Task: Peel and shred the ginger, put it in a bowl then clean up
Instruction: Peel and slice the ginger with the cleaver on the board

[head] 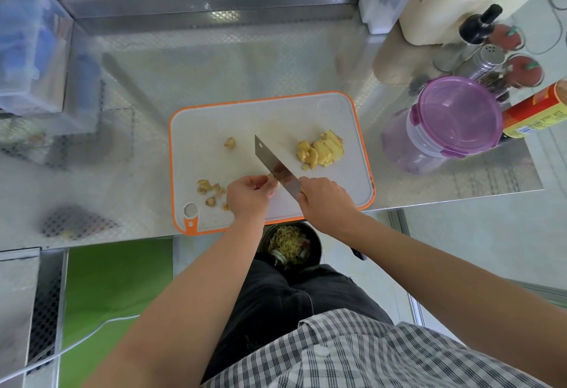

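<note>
The left hand has its grip clamped, thumb and curled fingers pinching a small ginger piece low over the near part of the board. That piece touches the flat of the knife, near the blade's heel. The right hand has its grip closed round the knife handle, which the fingers almost wholly hide. The broad blade slants away up and to the left, and its squared tip, with a small hole in it, lies over the middle of the board. Just left of the left hand lie scattered peels, close to the board's near left corner. Farther back, left of the blade tip, sits a single small knob of ginger. Right of the blade, well apart from the hands, a pile of pale yellow peeled slices overlaps on the board. The white board has an orange rim and rests at the near edge of the steel bench. Under that edge, between the forearms, stands a dark bin holding pale shreds and scraps. On the bench to the right stand a tub with a purple lid, a red can beside it, and bottles and shakers behind. A clear box stands at far left.
</note>
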`<state>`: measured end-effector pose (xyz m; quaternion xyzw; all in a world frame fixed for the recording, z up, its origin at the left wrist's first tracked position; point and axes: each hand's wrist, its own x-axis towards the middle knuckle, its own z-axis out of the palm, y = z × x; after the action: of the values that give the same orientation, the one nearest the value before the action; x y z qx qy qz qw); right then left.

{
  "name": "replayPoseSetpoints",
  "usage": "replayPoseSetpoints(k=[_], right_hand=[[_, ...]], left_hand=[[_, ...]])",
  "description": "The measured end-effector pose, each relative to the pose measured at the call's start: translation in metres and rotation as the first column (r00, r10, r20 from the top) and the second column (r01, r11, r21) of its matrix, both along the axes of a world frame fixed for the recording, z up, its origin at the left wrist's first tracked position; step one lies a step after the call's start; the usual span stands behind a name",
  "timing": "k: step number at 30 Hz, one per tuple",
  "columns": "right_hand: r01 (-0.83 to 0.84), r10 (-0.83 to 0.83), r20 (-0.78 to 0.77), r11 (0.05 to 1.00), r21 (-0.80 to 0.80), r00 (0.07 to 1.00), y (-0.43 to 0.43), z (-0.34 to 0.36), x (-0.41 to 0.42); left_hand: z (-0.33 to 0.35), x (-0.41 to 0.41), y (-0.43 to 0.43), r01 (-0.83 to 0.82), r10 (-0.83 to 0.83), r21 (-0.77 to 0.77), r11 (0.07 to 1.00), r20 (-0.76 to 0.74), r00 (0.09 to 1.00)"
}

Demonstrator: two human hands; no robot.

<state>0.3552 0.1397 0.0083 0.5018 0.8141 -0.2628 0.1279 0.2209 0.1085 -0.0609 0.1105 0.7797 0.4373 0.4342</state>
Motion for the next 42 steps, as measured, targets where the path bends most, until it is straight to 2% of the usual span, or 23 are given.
replayPoseSetpoints(k=[11,16,21,26,37,42], right_hand=[[0.04,-0.04,0.037,0.999,-0.001,0.999,-0.003,-0.014,-0.016],[0.084,-0.084,-0.012,0.996,-0.001,0.996,-0.004,-0.023,-0.016],[0.123,-0.122,-0.067,0.992,0.001,0.99,0.007,-0.012,-0.019],[0.052,-0.052,-0.032,0.999,0.002,0.998,0.008,-0.002,-0.01],[0.049,-0.049,0.027,0.999,-0.02,0.998,0.002,-0.003,-0.013],[0.116,-0.116,0.002,0.992,-0.057,0.993,-0.003,-0.017,-0.017]], left_hand=[[0.0,0.0,0.003,-0.004,0.004,-0.011,1.0,0.036,0.999],[-0.001,-0.003,0.002,-0.006,0.006,0.002,1.0,0.034,0.999],[0.004,-0.001,0.002,-0.06,0.058,0.012,0.998,0.106,0.993],[0.004,-0.001,0.003,-0.079,0.075,0.02,0.997,0.137,0.988],[-0.001,-0.001,0.002,-0.064,0.063,0.011,0.998,0.099,0.993],[-0.001,-0.001,0.003,-0.052,0.052,-0.002,0.999,0.068,0.996]])
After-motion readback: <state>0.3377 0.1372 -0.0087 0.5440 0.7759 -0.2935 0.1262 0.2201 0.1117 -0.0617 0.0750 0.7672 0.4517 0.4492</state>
